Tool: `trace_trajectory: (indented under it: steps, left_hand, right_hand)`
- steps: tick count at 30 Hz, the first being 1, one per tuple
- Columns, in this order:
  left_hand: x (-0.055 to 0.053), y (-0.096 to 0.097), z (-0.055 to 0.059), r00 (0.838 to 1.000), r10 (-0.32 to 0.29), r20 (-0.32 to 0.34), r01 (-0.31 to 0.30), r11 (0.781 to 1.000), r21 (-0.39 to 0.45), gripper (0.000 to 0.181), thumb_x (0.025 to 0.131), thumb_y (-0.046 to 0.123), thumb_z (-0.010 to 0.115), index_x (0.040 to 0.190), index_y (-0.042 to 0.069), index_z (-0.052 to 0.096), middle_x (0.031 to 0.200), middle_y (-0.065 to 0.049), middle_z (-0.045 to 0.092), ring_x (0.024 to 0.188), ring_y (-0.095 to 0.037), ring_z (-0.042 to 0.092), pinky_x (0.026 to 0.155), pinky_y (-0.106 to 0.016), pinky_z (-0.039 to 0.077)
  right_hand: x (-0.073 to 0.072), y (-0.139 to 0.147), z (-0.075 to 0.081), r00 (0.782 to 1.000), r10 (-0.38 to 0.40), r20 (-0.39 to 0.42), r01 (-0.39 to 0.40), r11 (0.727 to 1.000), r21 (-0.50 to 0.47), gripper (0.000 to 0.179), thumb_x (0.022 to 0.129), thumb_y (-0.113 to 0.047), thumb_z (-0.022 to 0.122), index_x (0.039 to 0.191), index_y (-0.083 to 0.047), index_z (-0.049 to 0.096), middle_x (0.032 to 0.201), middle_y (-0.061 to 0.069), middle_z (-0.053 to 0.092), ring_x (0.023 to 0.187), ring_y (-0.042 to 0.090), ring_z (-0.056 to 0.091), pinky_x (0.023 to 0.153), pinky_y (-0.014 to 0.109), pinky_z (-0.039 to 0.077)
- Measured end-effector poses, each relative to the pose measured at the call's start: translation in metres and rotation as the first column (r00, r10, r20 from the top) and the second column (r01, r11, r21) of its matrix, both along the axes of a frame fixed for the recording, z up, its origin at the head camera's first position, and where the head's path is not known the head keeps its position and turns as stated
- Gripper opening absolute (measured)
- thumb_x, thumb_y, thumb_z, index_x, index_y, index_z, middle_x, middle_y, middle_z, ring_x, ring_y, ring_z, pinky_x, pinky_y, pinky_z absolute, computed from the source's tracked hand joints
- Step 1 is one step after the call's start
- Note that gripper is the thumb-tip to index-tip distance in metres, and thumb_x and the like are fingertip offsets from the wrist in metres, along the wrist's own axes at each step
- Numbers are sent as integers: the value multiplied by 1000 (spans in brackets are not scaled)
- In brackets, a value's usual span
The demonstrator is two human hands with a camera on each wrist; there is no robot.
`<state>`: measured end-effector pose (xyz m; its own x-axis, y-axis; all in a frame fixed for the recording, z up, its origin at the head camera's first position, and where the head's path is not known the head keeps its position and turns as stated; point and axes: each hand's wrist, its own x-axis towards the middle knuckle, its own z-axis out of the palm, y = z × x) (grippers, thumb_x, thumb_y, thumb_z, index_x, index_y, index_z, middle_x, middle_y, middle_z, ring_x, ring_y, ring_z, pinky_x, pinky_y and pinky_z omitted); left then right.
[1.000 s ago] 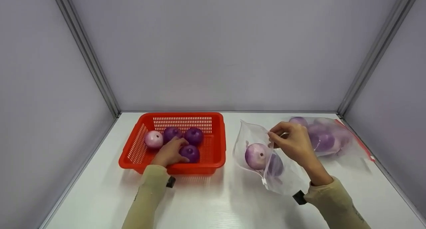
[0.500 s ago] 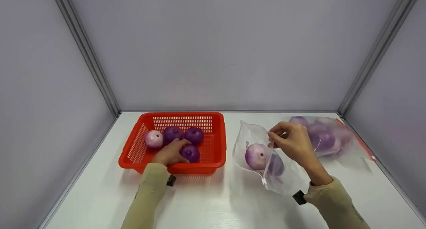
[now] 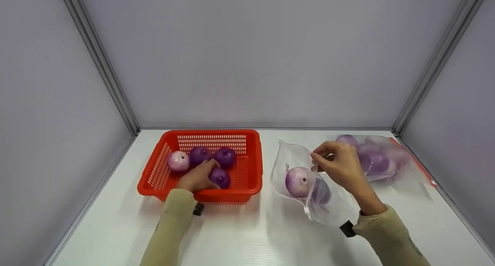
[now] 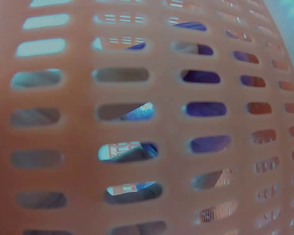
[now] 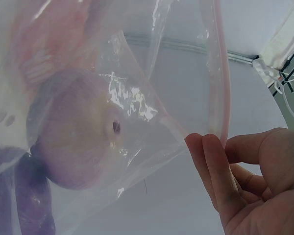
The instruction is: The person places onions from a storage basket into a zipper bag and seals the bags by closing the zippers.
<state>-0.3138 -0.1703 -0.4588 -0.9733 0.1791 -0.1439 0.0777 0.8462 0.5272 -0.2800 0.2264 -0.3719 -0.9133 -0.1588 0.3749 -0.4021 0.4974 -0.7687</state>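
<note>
In the red basket (image 3: 256,191), my left hand (image 3: 196,176) curls its fingers and thumb around a dark purple onion (image 3: 220,179) near the front. The basket's slotted wall (image 4: 166,95) fills the left wrist view and hides most of that hand. My right hand (image 3: 339,166) pinches the upper edge of a clear zip bag (image 3: 288,152), holding its mouth apart. Inside this bag lie a pale purple onion (image 3: 297,182) and a darker one (image 3: 320,191). The right wrist view shows thumb and fingertips (image 5: 213,147) at the bag's edge strip.
Two dark onions (image 3: 200,155) (image 3: 225,157) and a pale one (image 3: 178,161) share the basket. Behind the right hand lies another clear bag with a red strip (image 3: 417,161), several onions inside. Grey walls (image 3: 263,57) enclose the white table (image 3: 232,239) at back and sides.
The onion at my left hand has shifted slightly to the left, and the fingers have come in closer around it. My right hand and the bag have stayed in place.
</note>
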Motion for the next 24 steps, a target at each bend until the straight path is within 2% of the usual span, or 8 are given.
trace_trajectory:
  steps: [8,13,16,19,24]
  left_hand:
    - [2,-2,1,998,-17,-62,21,997,68,60,86,15,86,137,18,54,141,-12,59,132,-34,55,119,-59,39]
    - [5,1,10,990,-46,-137,57,995,78,68,86,19,86,144,20,49,149,-10,54,140,-35,50,120,-62,36]
    - [10,5,16,980,-44,-195,72,988,138,73,86,20,86,147,23,47,151,-6,52,143,-33,47,120,-62,35]
    - [18,9,22,968,-37,-247,99,965,245,75,85,22,86,148,30,44,150,-2,51,144,-32,46,119,-63,37]
    - [34,15,31,947,-30,-319,165,900,404,79,83,23,88,147,38,43,150,1,49,144,-33,46,114,-62,43]
  right_hand:
    - [0,-3,2,1000,-1,8,0,1000,26,9,94,-8,74,90,0,76,77,10,75,60,13,73,61,23,61]
    - [-2,-5,4,1000,-1,-7,1,1000,20,8,94,-7,74,88,-2,77,77,12,76,60,17,73,60,22,61]
    - [-2,-4,4,1000,-2,-2,2,1000,9,8,93,-7,74,87,-2,76,77,12,76,60,16,73,60,23,61]
    - [-1,-3,3,1000,-7,11,7,1000,2,8,93,-7,74,88,-2,76,77,12,76,60,15,73,61,25,62]
    - [0,0,0,1000,-18,17,17,1000,3,8,93,-7,74,89,-1,76,77,11,75,60,14,73,61,25,62]
